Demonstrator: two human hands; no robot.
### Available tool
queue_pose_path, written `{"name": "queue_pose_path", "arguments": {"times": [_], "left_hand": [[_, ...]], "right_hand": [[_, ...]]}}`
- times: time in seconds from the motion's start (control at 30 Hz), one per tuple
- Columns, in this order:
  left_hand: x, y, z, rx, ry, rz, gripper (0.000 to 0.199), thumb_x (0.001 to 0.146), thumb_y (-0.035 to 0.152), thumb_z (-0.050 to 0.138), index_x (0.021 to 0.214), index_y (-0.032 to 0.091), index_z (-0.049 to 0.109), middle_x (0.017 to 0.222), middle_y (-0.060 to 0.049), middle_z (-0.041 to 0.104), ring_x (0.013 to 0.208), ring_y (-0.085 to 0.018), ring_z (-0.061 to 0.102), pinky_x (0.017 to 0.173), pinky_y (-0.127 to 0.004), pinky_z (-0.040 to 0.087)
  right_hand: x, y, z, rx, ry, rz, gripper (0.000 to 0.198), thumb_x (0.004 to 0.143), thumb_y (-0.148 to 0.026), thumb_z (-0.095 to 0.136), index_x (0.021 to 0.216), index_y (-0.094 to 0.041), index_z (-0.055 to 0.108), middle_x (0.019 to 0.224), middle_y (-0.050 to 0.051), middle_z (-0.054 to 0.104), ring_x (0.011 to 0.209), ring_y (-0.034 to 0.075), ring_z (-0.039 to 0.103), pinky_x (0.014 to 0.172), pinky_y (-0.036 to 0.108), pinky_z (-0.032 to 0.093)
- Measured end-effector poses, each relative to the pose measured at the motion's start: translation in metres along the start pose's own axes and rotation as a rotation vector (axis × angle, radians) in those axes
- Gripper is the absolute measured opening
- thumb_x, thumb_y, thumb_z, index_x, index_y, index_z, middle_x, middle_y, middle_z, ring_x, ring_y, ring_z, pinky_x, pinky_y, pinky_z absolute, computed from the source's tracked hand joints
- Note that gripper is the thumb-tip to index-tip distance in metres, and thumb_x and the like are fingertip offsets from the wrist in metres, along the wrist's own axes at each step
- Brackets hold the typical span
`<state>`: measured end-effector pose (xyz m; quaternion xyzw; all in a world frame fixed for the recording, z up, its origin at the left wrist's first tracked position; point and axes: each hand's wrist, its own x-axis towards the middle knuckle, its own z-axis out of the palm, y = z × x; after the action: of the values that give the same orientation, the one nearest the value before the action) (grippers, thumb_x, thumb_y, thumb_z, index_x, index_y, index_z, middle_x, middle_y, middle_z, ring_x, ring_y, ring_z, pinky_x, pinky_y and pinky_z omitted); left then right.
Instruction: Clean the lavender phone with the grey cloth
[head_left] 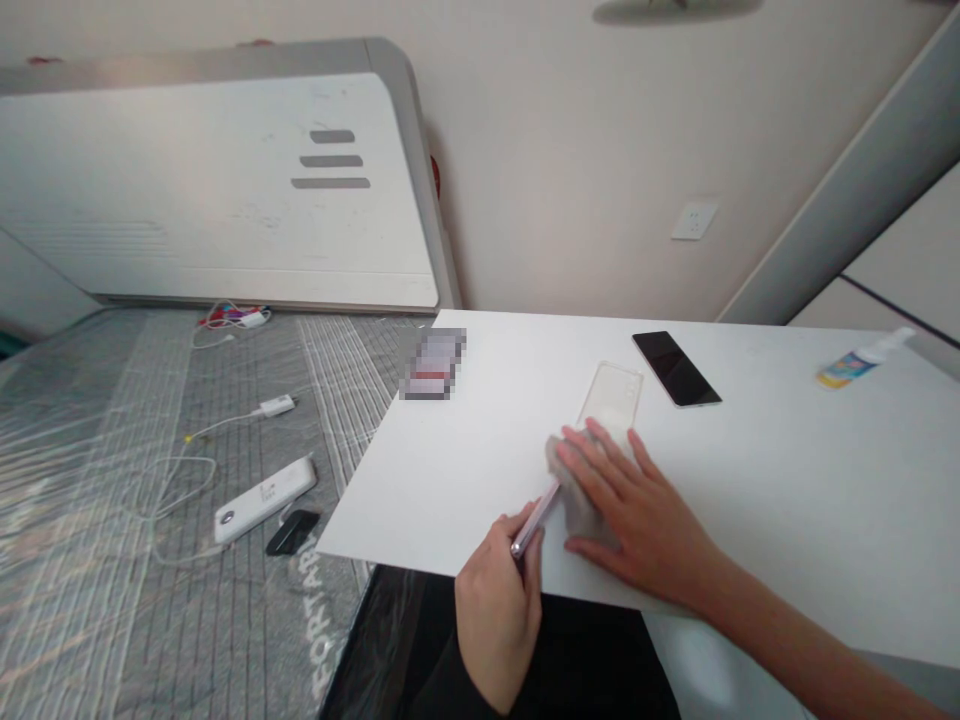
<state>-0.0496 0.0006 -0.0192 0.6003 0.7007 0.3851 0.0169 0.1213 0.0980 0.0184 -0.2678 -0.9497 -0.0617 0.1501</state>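
Observation:
My left hand (501, 590) is closed around the near end of a thin phone (534, 522), whose pinkish metal edge faces me. A grey cloth (589, 505) covers the far part of this phone. My right hand (637, 510) holds the cloth against the phone with its fingers stretched over it; the thumb lies at the cloth's lower side. Just beyond the fingertips a clear phone case (611, 393) lies on the white table (465, 470), partly hidden by the right hand.
A dark-screened phone (676, 368) lies behind my right hand. Farther right is a small spray bottle (855, 367). A pixelated rectangular object (435, 364) is at the table's back left. Left of the table, a white power bank (265, 499), a small black device (292, 532) and cables rest on a plastic-covered mattress (247, 620).

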Motion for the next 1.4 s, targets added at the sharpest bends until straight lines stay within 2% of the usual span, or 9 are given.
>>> {"name": "queue_pose_path", "arguments": {"times": [0.13, 0.33, 0.43, 0.57, 0.77, 0.93, 1.1, 1.23, 1.4], "left_hand": [[0.001, -0.001, 0.001, 0.018, 0.009, 0.011, 0.014, 0.103, 0.026, 0.047, 0.106, 0.021, 0.059, 0.084, -0.003, 0.075, 0.069, -0.020, 0.075, 0.060, -0.027, 0.057], [0.002, -0.001, 0.001, 0.035, 0.028, 0.053, 0.013, 0.103, 0.027, 0.049, 0.110, 0.021, 0.057, 0.087, -0.003, 0.075, 0.070, -0.020, 0.075, 0.064, -0.027, 0.058], [0.001, -0.001, 0.001, 0.051, 0.027, 0.058, 0.011, 0.103, 0.025, 0.046, 0.104, 0.021, 0.056, 0.081, -0.002, 0.074, 0.066, -0.020, 0.074, 0.060, -0.027, 0.057], [0.001, 0.000, 0.001, 0.035, 0.034, 0.080, 0.016, 0.103, 0.026, 0.048, 0.116, 0.021, 0.056, 0.096, -0.005, 0.077, 0.081, -0.020, 0.077, 0.071, -0.027, 0.060], [0.004, 0.001, 0.000, 0.075, 0.038, 0.048, 0.010, 0.099, 0.019, 0.046, 0.100, 0.021, 0.056, 0.075, -0.001, 0.071, 0.061, -0.019, 0.072, 0.056, -0.026, 0.056], [0.003, 0.001, -0.001, 0.043, 0.031, 0.123, 0.023, 0.098, 0.016, 0.039, 0.101, 0.020, 0.061, 0.083, -0.005, 0.074, 0.074, -0.020, 0.074, 0.067, -0.027, 0.059], [0.001, 0.002, 0.000, 0.005, 0.018, 0.042, 0.018, 0.100, 0.020, 0.050, 0.114, 0.020, 0.059, 0.095, -0.006, 0.076, 0.082, -0.020, 0.076, 0.073, -0.027, 0.060], [0.000, 0.000, 0.002, 0.008, 0.025, 0.030, 0.016, 0.100, 0.020, 0.045, 0.103, 0.020, 0.060, 0.083, -0.004, 0.074, 0.073, -0.020, 0.075, 0.066, -0.028, 0.060], [0.000, -0.001, 0.002, 0.039, 0.032, 0.039, 0.016, 0.101, 0.023, 0.049, 0.112, 0.020, 0.059, 0.092, -0.006, 0.076, 0.079, -0.021, 0.077, 0.070, -0.028, 0.060]], "right_hand": [[0.002, 0.000, 0.000, 0.027, 0.003, -0.093, 0.106, 0.090, -0.088, 0.032, 0.164, -0.014, 0.018, 0.171, 0.008, 0.015, 0.157, 0.037, 0.007, 0.121, 0.057, 0.023], [0.003, 0.000, 0.000, 0.000, 0.045, 0.019, 0.109, 0.088, -0.089, 0.033, 0.163, -0.010, 0.021, 0.169, 0.012, 0.019, 0.157, 0.039, 0.009, 0.121, 0.059, 0.021], [0.002, 0.002, -0.001, 0.031, 0.016, -0.135, 0.106, 0.087, -0.090, 0.028, 0.163, -0.015, 0.023, 0.170, 0.007, 0.020, 0.157, 0.035, 0.011, 0.123, 0.056, 0.020], [0.001, 0.007, -0.002, -0.007, 0.054, -0.023, 0.103, 0.089, -0.088, 0.035, 0.162, -0.015, 0.027, 0.169, 0.009, 0.021, 0.156, 0.041, 0.008, 0.121, 0.061, 0.015], [0.001, -0.013, -0.002, 0.052, 0.023, -0.168, 0.111, 0.084, -0.093, 0.031, 0.163, -0.016, 0.025, 0.170, 0.009, 0.017, 0.157, 0.039, 0.007, 0.124, 0.056, 0.005], [0.000, -0.016, 0.000, 0.085, 0.022, -0.263, 0.106, 0.086, -0.091, 0.029, 0.163, -0.019, 0.026, 0.170, 0.007, 0.018, 0.157, 0.035, 0.010, 0.126, 0.053, 0.000], [0.002, -0.001, 0.003, 0.004, 0.057, -0.023, 0.105, 0.088, -0.087, 0.038, 0.160, -0.011, 0.030, 0.167, 0.014, 0.026, 0.156, 0.040, 0.011, 0.123, 0.059, 0.006], [0.001, -0.006, 0.004, 0.048, 0.029, -0.171, 0.110, 0.083, -0.094, 0.028, 0.161, -0.016, 0.028, 0.169, 0.008, 0.022, 0.157, 0.036, 0.009, 0.125, 0.055, 0.004], [-0.001, -0.006, 0.005, 0.020, 0.065, -0.004, 0.109, 0.085, -0.091, 0.036, 0.162, -0.014, 0.027, 0.169, 0.011, 0.021, 0.156, 0.042, 0.006, 0.122, 0.063, 0.013]]}}
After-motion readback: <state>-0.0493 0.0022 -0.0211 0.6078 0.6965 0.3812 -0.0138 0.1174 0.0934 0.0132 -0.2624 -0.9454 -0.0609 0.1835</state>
